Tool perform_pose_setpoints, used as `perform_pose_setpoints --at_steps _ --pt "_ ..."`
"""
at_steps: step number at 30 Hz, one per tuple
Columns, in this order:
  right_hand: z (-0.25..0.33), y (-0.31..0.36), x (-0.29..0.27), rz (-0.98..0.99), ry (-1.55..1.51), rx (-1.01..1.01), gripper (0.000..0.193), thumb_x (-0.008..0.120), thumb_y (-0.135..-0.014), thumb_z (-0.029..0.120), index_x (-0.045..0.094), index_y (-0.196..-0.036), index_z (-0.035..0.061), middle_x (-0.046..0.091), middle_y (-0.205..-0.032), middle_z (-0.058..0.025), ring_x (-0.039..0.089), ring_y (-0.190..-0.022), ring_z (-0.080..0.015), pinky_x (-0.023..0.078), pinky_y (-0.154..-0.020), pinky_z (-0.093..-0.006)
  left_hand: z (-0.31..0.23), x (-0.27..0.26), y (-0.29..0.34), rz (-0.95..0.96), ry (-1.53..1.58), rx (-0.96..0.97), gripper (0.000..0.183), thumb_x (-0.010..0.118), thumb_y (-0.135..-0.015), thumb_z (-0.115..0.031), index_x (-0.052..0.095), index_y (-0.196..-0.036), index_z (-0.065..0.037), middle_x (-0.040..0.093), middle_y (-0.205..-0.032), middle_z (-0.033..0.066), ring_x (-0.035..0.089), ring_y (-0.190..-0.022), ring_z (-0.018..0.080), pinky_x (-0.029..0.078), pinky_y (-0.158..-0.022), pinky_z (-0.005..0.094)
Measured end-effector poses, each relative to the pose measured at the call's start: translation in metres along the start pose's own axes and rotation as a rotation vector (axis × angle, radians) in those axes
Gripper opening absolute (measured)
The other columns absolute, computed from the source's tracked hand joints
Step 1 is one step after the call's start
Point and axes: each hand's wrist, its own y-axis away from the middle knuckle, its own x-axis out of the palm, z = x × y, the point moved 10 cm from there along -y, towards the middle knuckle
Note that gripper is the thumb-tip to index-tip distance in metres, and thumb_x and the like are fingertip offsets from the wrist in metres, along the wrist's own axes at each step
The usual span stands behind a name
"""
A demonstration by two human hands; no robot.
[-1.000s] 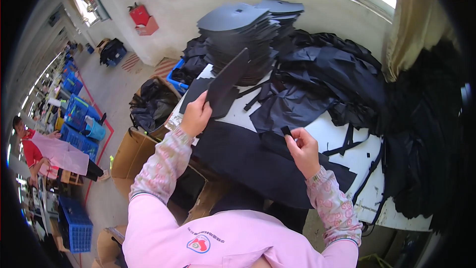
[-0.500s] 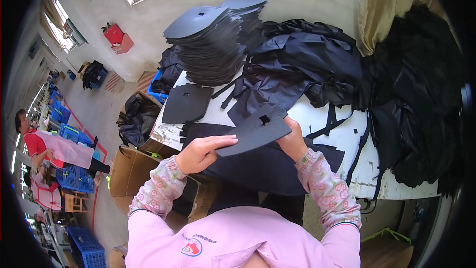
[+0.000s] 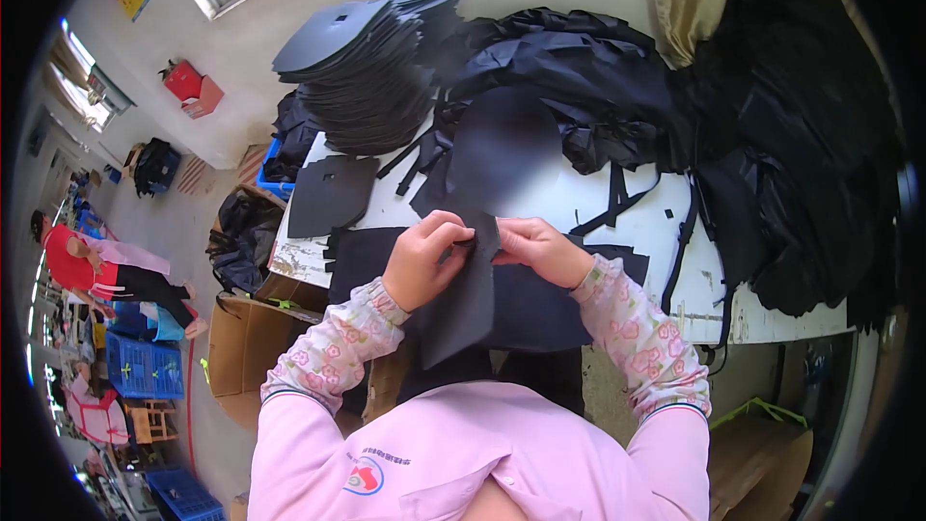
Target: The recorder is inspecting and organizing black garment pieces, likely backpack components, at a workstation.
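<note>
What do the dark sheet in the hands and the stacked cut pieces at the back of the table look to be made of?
The dark sheet held by the left hand and right hand looks like thin matte foam or stiffened board: it hangs flat without crumpling. The stacked cut pieces seem the same stock, with crisp edges fanned in layers. The black fabric heap behind folds softly with a slight sheen, likely woven synthetic.

Both hands, left hand [image 3: 422, 260] and right hand [image 3: 536, 246], now meet at the desk's near edge, gripping the black panel [image 3: 463, 304] upright, no longer flat.
</note>
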Motion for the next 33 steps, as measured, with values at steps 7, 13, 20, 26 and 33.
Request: perform_pose_setpoints --at_steps 7,13,20,26,33 --pt "0.013 0.025 0.008 0.224 0.182 0.38 0.035 0.065 -0.09 0.014 0.056 -0.122 0.0027 0.063 -0.102 -0.004 0.062 -0.095 -0.0161 0.051 -0.087 -0.0317 -0.041 0.009 -0.011 0.004 -0.402 0.352 0.022 0.068 -0.073 0.001 0.062 -0.094 -0.004 0.061 -0.091 0.0085 0.063 -0.079 0.0245 0.049 -0.066 0.0358" --pt "-0.025 0.031 -0.068 0.038 0.488 0.367 0.052 0.067 -0.084 0.002 0.05 -0.133 0.0061 0.067 -0.102 -0.0118 0.065 -0.096 -0.0226 0.051 -0.086 -0.033 0.039 -0.08 0.012 -0.255 0.629 -0.346 0.005 0.057 -0.091 -0.003 0.057 -0.095 -0.005 0.059 -0.074 0.003 0.057 -0.062 0.0099 0.048 -0.061 0.0252" --pt "-0.05 0.072 -0.115 -0.027 0.957 0.426 0.052 0.061 -0.086 0.004 0.05 -0.136 0.0115 0.067 -0.113 -0.0194 0.065 -0.102 -0.0357 0.051 -0.085 -0.0426 0.19 -0.228 0.137 -0.591 0.704 -0.63 0.003 0.057 -0.088 -0.012 0.054 -0.087 -0.011 0.056 -0.066 0.001 0.054 -0.057 0.0124 0.043 -0.055 0.0249" --pt "-0.038 0.075 -0.097 -0.054 1.093 0.382 0.055 0.068 -0.084 0.009 0.05 -0.136 0.0112 0.067 -0.112 -0.0182 0.066 -0.098 -0.0373 0.053 -0.084 -0.0424 0.117 -0.119 0.027 -0.073 -0.55 -0.185 0.041 0.077 -0.08 -0.022 0.061 -0.113 -0.004 0.064 -0.112 0.0143 0.059 -0.11 0.0316 0.045 -0.097 0.0389" --pt "0.017 0.07 -0.056 -0.138 1.221 0.158 0.07 0.08 -0.072 0.015 0.05 -0.135 0.0117 0.068 -0.11 -0.0148 0.067 -0.09 -0.0362 0.054 -0.079 -0.0435 0.073 0.136 -0.049 0.905 0.271 -0.338 0.056 0.077 -0.083 -0.026 0.057 -0.129 -0.002 0.062 -0.125 0.0137 0.058 -0.117 0.0245 0.043 -0.102 0.0351"
